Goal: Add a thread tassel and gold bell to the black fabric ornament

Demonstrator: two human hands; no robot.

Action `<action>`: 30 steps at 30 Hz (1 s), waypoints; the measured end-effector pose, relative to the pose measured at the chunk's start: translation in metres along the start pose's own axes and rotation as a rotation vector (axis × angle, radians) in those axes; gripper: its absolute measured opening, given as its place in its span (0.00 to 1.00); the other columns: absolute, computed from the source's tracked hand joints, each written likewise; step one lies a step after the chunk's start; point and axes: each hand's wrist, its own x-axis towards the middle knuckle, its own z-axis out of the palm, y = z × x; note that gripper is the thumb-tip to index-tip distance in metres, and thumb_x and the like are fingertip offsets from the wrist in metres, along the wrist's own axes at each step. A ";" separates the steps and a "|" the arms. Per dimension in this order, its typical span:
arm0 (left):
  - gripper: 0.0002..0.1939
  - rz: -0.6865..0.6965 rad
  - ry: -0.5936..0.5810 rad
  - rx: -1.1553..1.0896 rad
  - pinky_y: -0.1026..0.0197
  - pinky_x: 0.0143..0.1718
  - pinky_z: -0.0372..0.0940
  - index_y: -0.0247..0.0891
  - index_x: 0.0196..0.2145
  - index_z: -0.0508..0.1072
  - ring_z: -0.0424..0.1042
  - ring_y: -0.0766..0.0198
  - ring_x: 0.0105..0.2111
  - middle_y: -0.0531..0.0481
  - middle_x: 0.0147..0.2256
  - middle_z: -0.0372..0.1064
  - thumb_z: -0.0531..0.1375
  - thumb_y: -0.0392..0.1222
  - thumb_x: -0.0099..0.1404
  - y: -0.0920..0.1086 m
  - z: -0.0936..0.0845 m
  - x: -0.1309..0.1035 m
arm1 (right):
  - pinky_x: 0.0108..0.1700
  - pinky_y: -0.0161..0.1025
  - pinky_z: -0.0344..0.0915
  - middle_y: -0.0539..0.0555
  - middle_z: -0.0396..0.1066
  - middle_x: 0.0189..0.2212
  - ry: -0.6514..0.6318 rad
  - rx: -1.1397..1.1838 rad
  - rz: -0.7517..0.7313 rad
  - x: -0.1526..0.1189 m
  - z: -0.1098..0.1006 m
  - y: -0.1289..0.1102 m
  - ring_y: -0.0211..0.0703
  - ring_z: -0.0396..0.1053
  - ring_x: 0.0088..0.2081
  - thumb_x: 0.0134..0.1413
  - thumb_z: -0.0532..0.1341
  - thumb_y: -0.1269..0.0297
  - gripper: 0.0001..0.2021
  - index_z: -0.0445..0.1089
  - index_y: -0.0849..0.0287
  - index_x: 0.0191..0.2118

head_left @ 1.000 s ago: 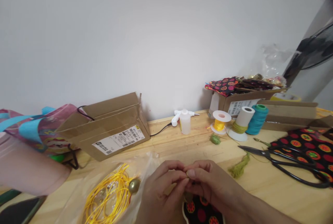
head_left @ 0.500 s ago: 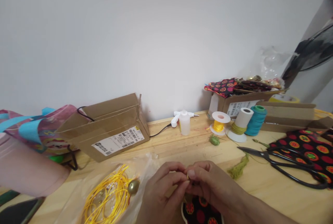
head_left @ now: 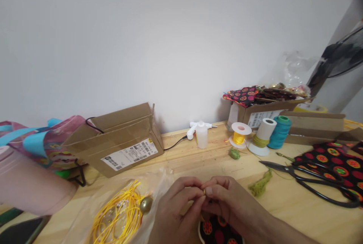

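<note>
Both hands together, fingertips meeting. Left hand (head_left: 180, 208) bent, thumb and fingers pinched on a small yellow piece (head_left: 204, 191); right hand (head_left: 231, 202) pinching same piece from the other side, thumb on top. Piece sits right between the fingertips, mostly covered, exact shape can't be told. Dark patterned fabric piece (head_left: 219, 234) with pale edge directly below the right hand, partly hidden by it; can't tell if fingers touch it.

Left of left hand, just beside: clear plastic bag (head_left: 81, 219) with yellow cord (head_left: 119, 210) bundled on it, round brass-colored bell (head_left: 146, 204) at the cord's edge nearest the hand. Farther left: pink cup (head_left: 34, 187), dark phone-like slab (head_left: 22, 230). Beyond left hand, up and left: cardboard box (head_left: 87, 153) with white label.

Straight beyond the hands, well apart: white bottle (head_left: 202, 137), corded white tool (head_left: 191, 132) behind it. Beyond right hand, slightly right: green thread bundle (head_left: 234, 153), yellow spool (head_left: 238, 139), olive thread cone (head_left: 260, 142), teal spool (head_left: 280, 133). Right of right hand, near: olive tassel (head_left: 261, 183); farther right, black scissors (head_left: 292, 169), handles over patterned fabric (head_left: 337, 159). All on wooden table (head_left: 181, 160).
</note>
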 end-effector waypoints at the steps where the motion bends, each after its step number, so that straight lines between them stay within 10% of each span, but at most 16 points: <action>1: 0.07 -0.002 0.003 0.004 0.71 0.33 0.65 0.39 0.27 0.69 0.69 0.69 0.31 0.52 0.31 0.68 0.57 0.28 0.54 0.000 0.000 0.000 | 0.32 0.35 0.64 0.50 0.69 0.17 -0.009 0.008 -0.001 0.000 0.000 0.000 0.33 0.65 0.22 0.32 0.68 0.69 0.06 0.71 0.65 0.20; 30: 0.07 0.052 -0.038 0.065 0.70 0.33 0.66 0.38 0.29 0.69 0.70 0.67 0.32 0.49 0.32 0.68 0.56 0.28 0.55 0.002 0.001 0.000 | 0.34 0.37 0.66 0.49 0.69 0.17 0.025 0.011 0.006 0.000 0.001 0.002 0.35 0.66 0.23 0.32 0.67 0.70 0.07 0.68 0.64 0.19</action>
